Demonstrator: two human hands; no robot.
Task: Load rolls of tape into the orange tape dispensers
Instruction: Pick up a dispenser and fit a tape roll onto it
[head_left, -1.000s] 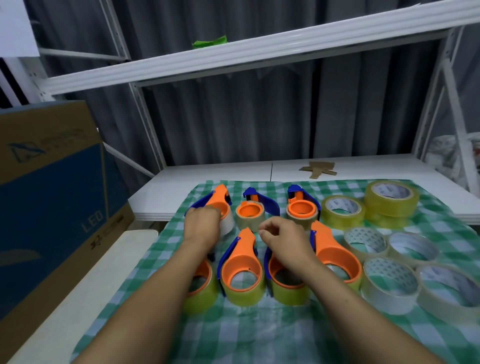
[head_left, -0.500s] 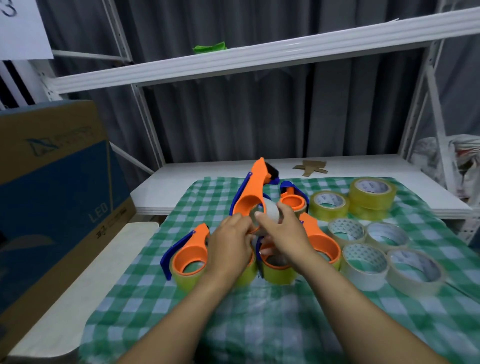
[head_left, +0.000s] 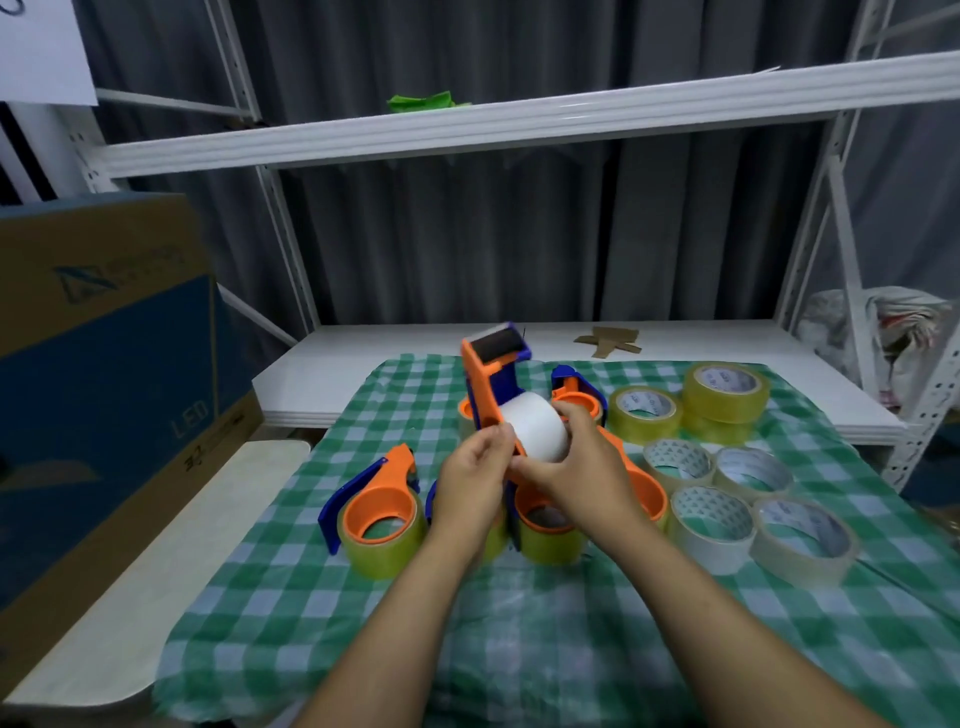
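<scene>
Green checked cloth under orange dispensers; white shelf above, grey curtain behind.

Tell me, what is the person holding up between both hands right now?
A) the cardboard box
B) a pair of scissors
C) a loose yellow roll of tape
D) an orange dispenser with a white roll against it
D: the left hand grips the upright orange dispenser, and the right hand curls round the white roll against it.
</scene>
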